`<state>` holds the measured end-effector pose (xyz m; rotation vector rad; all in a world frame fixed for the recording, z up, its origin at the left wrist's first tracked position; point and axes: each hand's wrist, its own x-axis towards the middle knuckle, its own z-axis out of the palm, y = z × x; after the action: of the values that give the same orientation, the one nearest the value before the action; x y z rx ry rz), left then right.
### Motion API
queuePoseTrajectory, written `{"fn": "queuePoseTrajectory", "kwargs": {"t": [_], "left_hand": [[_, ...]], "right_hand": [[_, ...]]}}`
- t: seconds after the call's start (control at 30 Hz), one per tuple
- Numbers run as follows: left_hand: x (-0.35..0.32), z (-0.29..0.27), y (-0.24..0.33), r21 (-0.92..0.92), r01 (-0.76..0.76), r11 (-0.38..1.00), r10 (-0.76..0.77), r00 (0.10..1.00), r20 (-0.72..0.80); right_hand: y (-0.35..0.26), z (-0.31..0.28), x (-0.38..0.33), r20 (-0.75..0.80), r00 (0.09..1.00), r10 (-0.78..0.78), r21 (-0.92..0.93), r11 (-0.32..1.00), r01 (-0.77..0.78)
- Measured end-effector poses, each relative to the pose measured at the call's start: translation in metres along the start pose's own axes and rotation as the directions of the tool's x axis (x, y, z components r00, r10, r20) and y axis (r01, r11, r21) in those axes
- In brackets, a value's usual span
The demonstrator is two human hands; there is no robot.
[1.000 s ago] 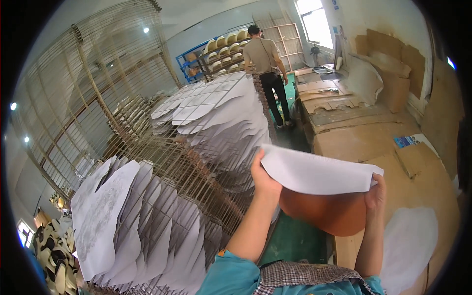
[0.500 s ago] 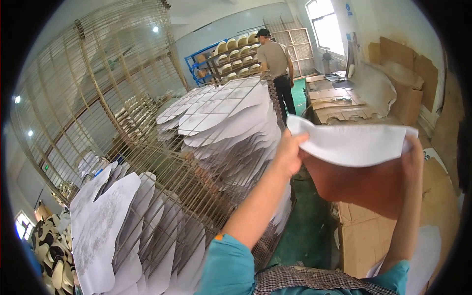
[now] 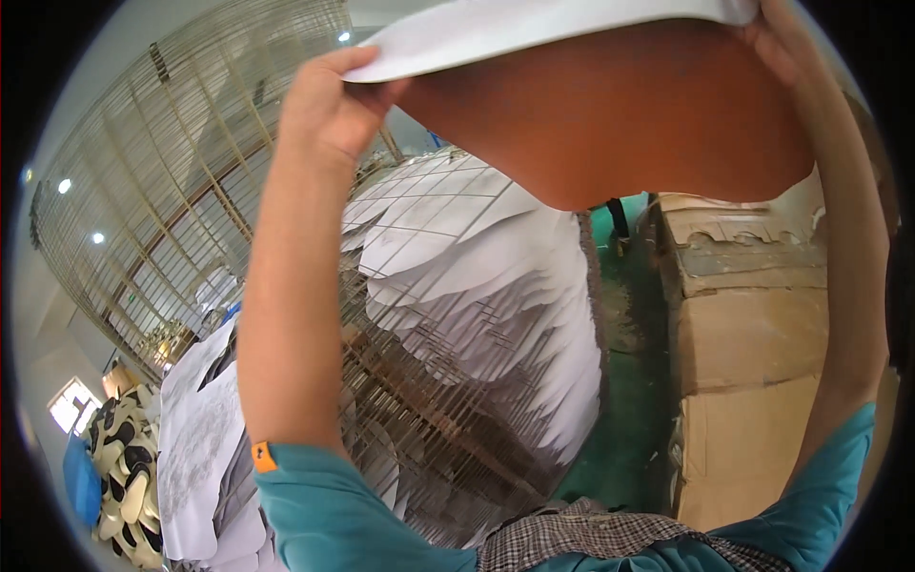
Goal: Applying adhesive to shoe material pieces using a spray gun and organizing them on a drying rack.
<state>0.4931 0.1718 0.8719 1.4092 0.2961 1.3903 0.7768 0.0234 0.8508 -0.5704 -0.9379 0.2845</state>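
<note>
Raised at the top of the view, a large flexible sheet [image 3: 610,114] hangs between my hands. It looks like leather, white on one face and reddish-brown on the other, with a curved lower edge. My left hand [image 3: 343,105] pinches its left corner, the thumb on the white face. At the opposite end my right hand [image 3: 777,48] grips the right corner, partly cut off by the picture's rim. Below the sheet, several similar white sheets [image 3: 448,219] lie in layers on a wire rack [image 3: 457,410].
More pale sheets [image 3: 200,439] sit on the rack at the left, under raised wire shelves [image 3: 181,181]. Cardboard-covered stacks [image 3: 753,334] line the right side. A green floor aisle [image 3: 629,400] runs between. Black and cream cut pieces [image 3: 124,467] are heaped at the lower left.
Both hands have lifted the sheet up and to the left, so more of its brown face shows. The sheet now covers the person seen standing at the back.
</note>
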Motion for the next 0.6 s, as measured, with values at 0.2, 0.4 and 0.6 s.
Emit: {"fn": "queuePoseTrajectory", "kwargs": {"t": [0.2, 0.4, 0.6], "left_hand": [[0.080, -0.080, 0.005, 0.107, 0.055, 0.993, -0.048, 0.997, -0.060], [0.206, -0.222, -0.030, 0.096, 0.148, 0.984, -0.115, 0.953, -0.280], [0.241, -0.302, -0.013, 0.170, -0.279, 0.945, 0.319, 0.901, -0.293]], "right_hand": [[0.070, 0.070, 0.083, 0.132, 0.991, 0.011, -0.092, 0.996, 0.001], [0.264, 0.184, 0.194, 0.346, 0.889, 0.298, -0.009, 0.949, -0.315], [0.366, 0.269, 0.198, 0.357, 0.931, 0.079, 0.341, 0.917, -0.208]]}}
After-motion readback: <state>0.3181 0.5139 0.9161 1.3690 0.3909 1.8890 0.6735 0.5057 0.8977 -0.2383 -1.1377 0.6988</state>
